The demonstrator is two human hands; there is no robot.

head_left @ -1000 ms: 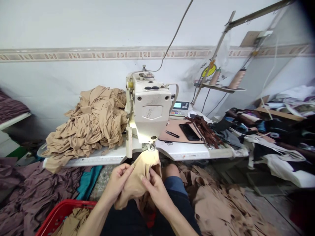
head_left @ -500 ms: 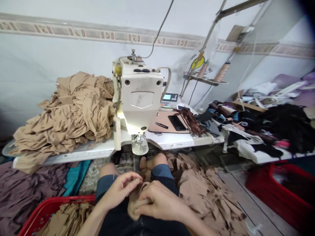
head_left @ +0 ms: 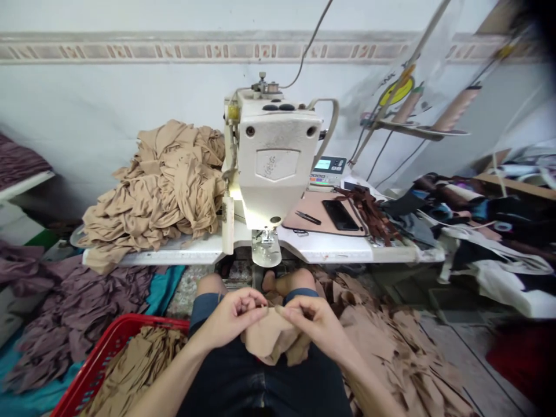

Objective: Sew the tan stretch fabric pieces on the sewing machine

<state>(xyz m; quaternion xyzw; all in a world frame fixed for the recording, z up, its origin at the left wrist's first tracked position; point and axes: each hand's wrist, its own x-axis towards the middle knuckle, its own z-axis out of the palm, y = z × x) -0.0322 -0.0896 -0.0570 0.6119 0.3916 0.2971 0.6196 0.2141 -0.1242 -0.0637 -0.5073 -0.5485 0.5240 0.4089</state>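
Note:
A small piece of tan fabric (head_left: 270, 339) hangs over my lap, stretched along its top edge between my two hands. My left hand (head_left: 238, 315) pinches that edge at the left between thumb and fingers. At the right, my right hand (head_left: 313, 317) pinches the same edge. The sewing machine (head_left: 278, 156) stands just beyond, its lamp lit over the needle area and narrow bed (head_left: 266, 249). Both hands are below and in front of the bed, apart from it.
A tan fabric heap (head_left: 169, 185) covers the table's left part. Thread snips (head_left: 308, 218) and a phone (head_left: 340, 215) lie on a pink mat right of the machine. A red basket (head_left: 117, 327) stands lower left; more tan fabric (head_left: 391, 347) lies lower right. Thread cones (head_left: 456, 109) stand upper right.
My right hand has moved from over the bunched fabric to its right edge. The fabric is now spread between both hands. The view has swung left.

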